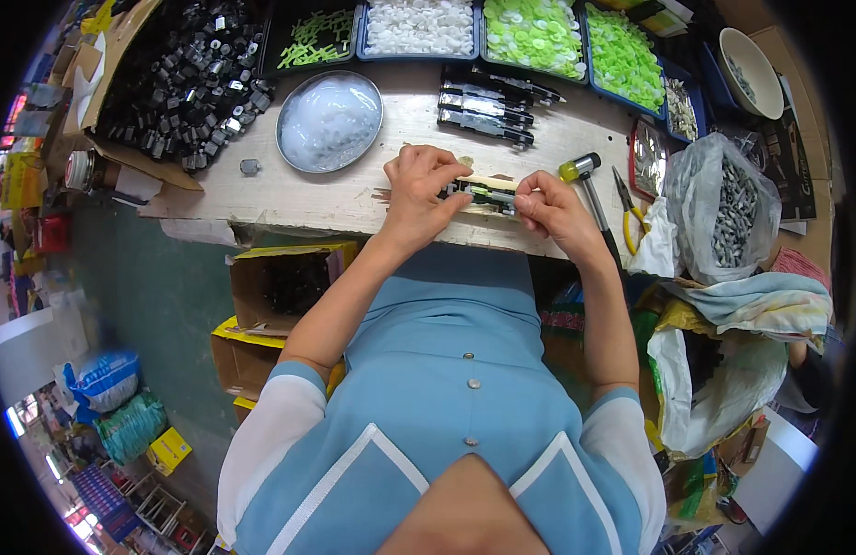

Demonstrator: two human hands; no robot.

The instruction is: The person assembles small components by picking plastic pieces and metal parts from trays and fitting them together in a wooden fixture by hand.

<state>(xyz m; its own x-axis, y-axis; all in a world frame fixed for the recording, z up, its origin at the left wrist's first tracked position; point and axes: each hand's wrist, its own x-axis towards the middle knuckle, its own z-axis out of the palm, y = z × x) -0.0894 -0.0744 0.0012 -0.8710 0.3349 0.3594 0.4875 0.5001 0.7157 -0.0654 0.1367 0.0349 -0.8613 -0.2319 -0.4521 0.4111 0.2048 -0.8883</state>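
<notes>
A slim black-and-grey mechanical assembly (pixel 488 196) with a bright green piece in it lies near the table's front edge. My left hand (pixel 415 192) grips its left end between thumb and fingers. At the other end, my right hand (pixel 555 215) is closed in a pinch on the assembly; whether a small separate part is between those fingertips I cannot tell. Just behind the assembly is a pale wooden strip (pixel 492 182). Farther back, several similar black-and-silver assemblies (pixel 483 120) lie side by side.
To the right are a hammer (pixel 585 176) and yellow-handled pliers (pixel 629 208), then a clear bag of grey metal parts (pixel 728 208). A round dish of whitish grease (pixel 328 120) sits left. Along the back stand trays of green discs (pixel 531 37) and white pieces (pixel 418 28).
</notes>
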